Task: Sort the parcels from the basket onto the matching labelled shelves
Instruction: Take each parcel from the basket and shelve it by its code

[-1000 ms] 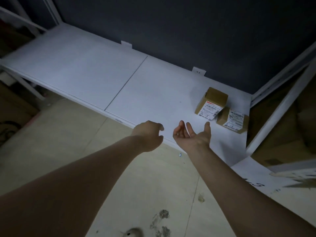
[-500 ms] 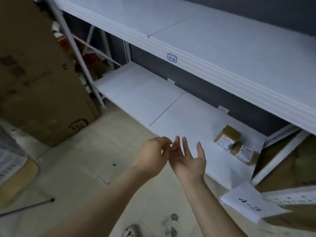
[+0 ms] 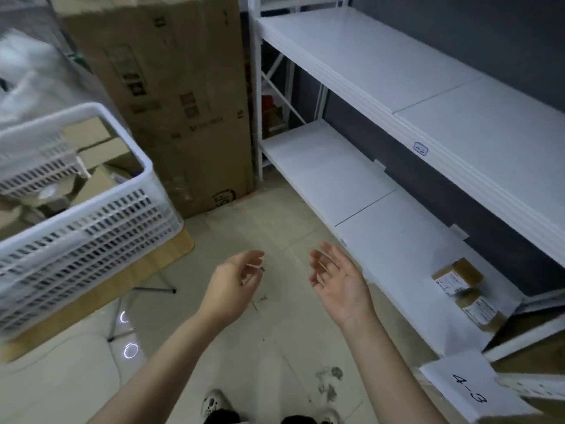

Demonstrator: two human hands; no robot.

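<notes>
A white slatted basket (image 3: 91, 228) stands at the left on a low wooden table, with several brown cardboard parcels (image 3: 97, 179) inside. Two small labelled parcels, one (image 3: 455, 275) behind the other (image 3: 480, 310), lie at the right end of the lower white shelf (image 3: 382, 240). My left hand (image 3: 234, 286) and my right hand (image 3: 337, 278) hover empty above the floor between basket and shelf, fingers loosely curled and palms facing each other. A paper sign reading 4-3 (image 3: 467, 390) hangs at the shelf's right corner.
A tall cardboard box (image 3: 171, 96) stands upright between the basket and the shelf frame. The upper shelf (image 3: 428, 87) carries a small blue label (image 3: 420, 149) on its front edge. Pale tiled floor (image 3: 244, 347) lies in front of me, and my shoes show at the bottom.
My view has swung left and pulled back from the lower shelf, bringing the basket and tall box into sight. Both hands stay empty and have drawn away from the shelf.
</notes>
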